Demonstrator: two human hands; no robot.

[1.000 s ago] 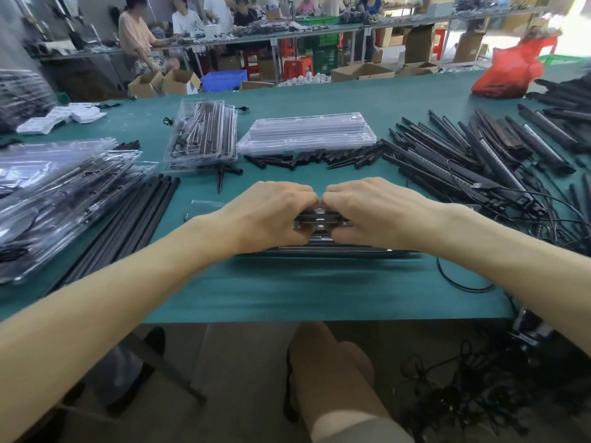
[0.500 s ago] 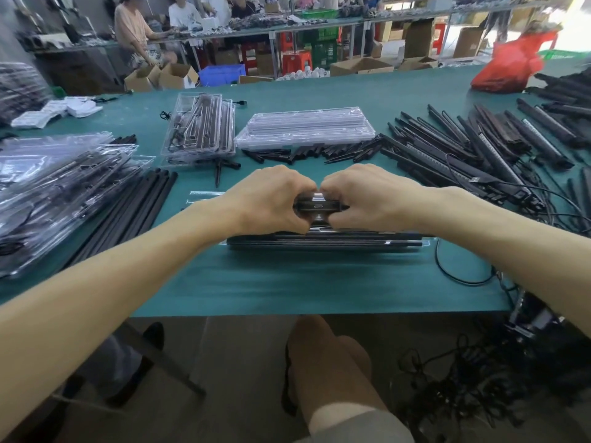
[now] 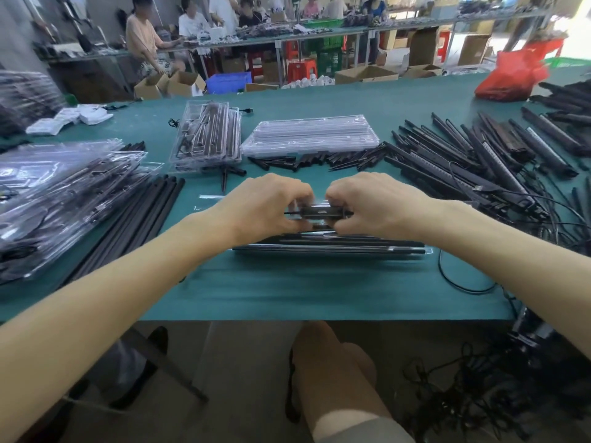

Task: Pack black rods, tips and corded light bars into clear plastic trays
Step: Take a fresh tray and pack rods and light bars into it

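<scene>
Nearest, just in from the front edge of the desk [image 3: 287, 292], the tray [image 3: 399, 251] being filled lies with its long axis left to right, square across the person's front, with black pieces lined along its near side. Both hands meet over its middle, neither one nearer than the other: the left hand [image 3: 265, 206] and the right hand [image 3: 377, 203] have their fingers curled and pinch between them a small black block [image 3: 319, 214], held level along the same left-right line and just above the far half of the tray. It looks as though the block is being seated in a pocket straight below, so the move is a short push down, not a reach. A cord [image 3: 460, 284] loops over the desk off the tray's right end and will likely need tucking in so it does not snag the lid. Loose rods [image 3: 128, 225] lie slantwise to the left, beside a leaning heap of packed trays [image 3: 64, 193]. Beyond the hands a row of tips [image 3: 319, 161] runs across, with empty trays [image 3: 307, 135] stacked behind it; nothing stands between hands and tray. To the right, light bars [image 3: 479, 161] fan out in a tangle with their leads. Far off sit a red bag [image 3: 508, 78] and other people [image 3: 144, 36] at another bench
</scene>
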